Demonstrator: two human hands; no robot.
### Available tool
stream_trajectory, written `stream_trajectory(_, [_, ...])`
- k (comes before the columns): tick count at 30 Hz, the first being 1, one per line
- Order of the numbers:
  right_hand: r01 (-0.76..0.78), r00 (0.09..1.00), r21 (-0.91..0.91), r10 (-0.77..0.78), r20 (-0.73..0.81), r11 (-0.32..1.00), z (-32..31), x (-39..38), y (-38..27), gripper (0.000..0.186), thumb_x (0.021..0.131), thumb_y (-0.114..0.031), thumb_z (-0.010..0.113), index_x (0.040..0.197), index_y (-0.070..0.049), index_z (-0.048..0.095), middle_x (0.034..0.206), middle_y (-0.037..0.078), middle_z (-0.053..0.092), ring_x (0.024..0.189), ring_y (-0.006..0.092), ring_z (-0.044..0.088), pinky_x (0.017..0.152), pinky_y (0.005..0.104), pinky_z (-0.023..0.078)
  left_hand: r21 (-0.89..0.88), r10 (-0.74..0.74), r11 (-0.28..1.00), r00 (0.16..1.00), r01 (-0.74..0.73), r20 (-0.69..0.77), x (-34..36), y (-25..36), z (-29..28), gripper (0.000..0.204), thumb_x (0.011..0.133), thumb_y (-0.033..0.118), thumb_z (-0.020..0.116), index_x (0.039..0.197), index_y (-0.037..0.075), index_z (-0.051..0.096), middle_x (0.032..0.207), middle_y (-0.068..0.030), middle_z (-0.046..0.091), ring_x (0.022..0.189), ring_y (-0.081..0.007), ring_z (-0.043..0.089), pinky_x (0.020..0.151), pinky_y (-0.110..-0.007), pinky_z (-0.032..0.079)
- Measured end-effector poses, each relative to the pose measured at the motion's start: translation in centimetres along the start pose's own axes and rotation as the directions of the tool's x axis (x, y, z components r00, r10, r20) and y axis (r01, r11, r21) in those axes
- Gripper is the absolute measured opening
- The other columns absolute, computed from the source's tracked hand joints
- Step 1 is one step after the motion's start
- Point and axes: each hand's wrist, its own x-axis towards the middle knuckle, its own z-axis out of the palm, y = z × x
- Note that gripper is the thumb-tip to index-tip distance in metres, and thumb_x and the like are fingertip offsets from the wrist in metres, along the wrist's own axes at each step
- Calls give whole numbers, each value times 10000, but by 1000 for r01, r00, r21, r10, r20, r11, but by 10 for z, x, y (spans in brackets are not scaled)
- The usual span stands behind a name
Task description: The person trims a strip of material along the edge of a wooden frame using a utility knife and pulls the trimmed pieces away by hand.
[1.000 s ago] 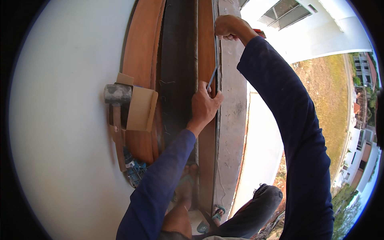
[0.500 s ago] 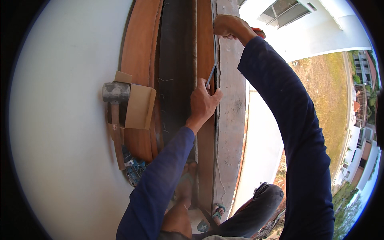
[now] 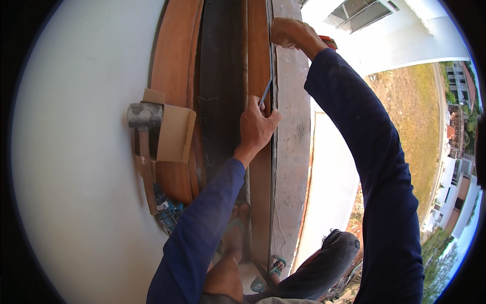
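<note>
White wall (image 3: pixel 76 152) bounds the left, a sunlit grassy yard (image 3: pixel 410 101) the right. A grey ledge (image 3: pixel 293 111) adjoins the long brown board (image 3: pixel 259 55). Within the last second, hands and board have kept nearly the same relation, suggesting a steadied stage of work. The right hand (image 3: pixel 291 33) curls at the board's right edge; its closure and contents cannot be told. The left hand (image 3: pixel 256 125) appears closed on a thin grey strip (image 3: pixel 266 91), slanting to that edge.

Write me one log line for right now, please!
left hand: pinching thin strip | right hand: curled at board edge, hold unclear | red object: partly hidden | mallet: by cardboard box
</note>
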Motion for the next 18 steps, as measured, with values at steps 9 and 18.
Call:
stream_trajectory(9, [12, 1000, -10, -12, -9, 1000, 5, 2, 2, 411, 754, 61, 544, 1100, -80, 715, 1159, 147, 684, 1089, 345, 656, 848, 468, 515, 13, 9, 1000, 1000, -9, -2, 0, 0, 0, 333, 746, 240, 692, 834, 28, 449, 650, -86, 503, 570, -208, 521, 586, -373, 466])
stream_trajectory(18, [22, 998, -36, -24, -65, 999, 12, -6, 2, 369, 782, 32, 547, 1085, -81, 724, 1117, 149, 699, 1048, 341, 675, 829, 469, 519, 5, 36, 999, 999, -36, -6, 1, -1, 1, 335, 741, 236, 695, 831, 30, 447, 631, -75, 490, 560, -195, 506, 578, -368, 460])
